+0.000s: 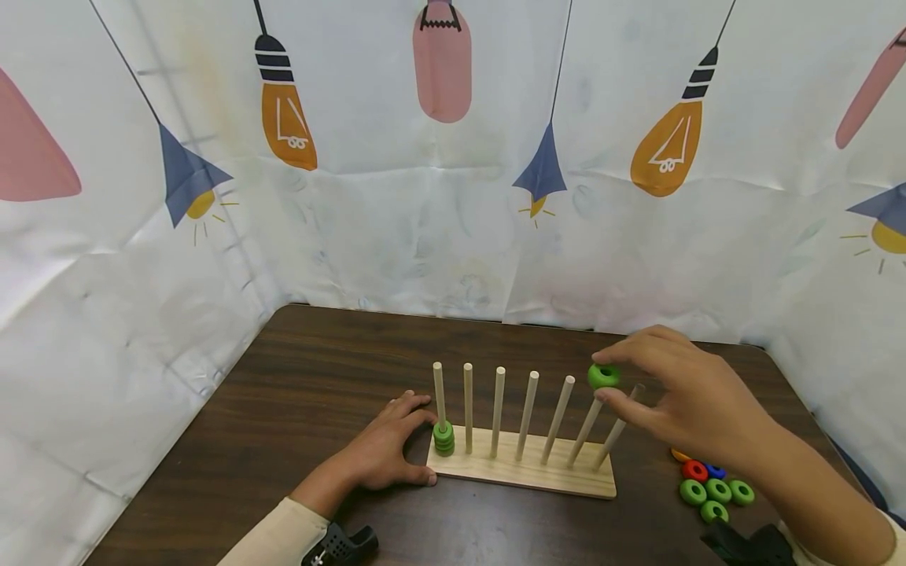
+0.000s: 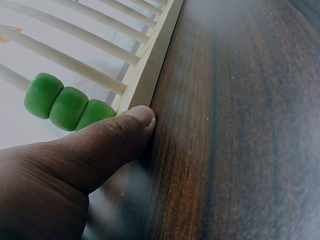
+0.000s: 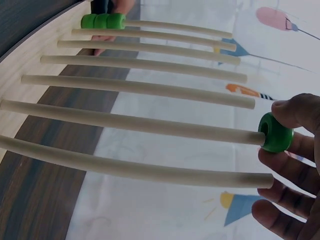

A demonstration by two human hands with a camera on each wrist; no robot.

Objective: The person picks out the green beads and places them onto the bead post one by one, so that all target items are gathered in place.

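Note:
A wooden peg stand (image 1: 520,465) with a row of upright pegs stands on the table. Several green rings (image 1: 443,439) are stacked on its leftmost peg; three show in the left wrist view. My left hand (image 1: 385,444) holds the left end of the base, thumb (image 2: 135,125) at the front corner and fingers toward the back. My right hand (image 1: 679,385) pinches a green ring (image 3: 276,132) between thumb and fingers. That ring is at the tip of the second peg from the right (image 3: 190,131); whether the tip has entered its hole I cannot tell.
Loose rings lie on the table right of the stand: several green (image 1: 718,491), a red (image 1: 695,471), a blue (image 1: 716,472) and an orange one (image 1: 680,455), partly hidden by the right arm. A patterned white cloth (image 1: 425,228) hangs behind the brown table (image 1: 311,369).

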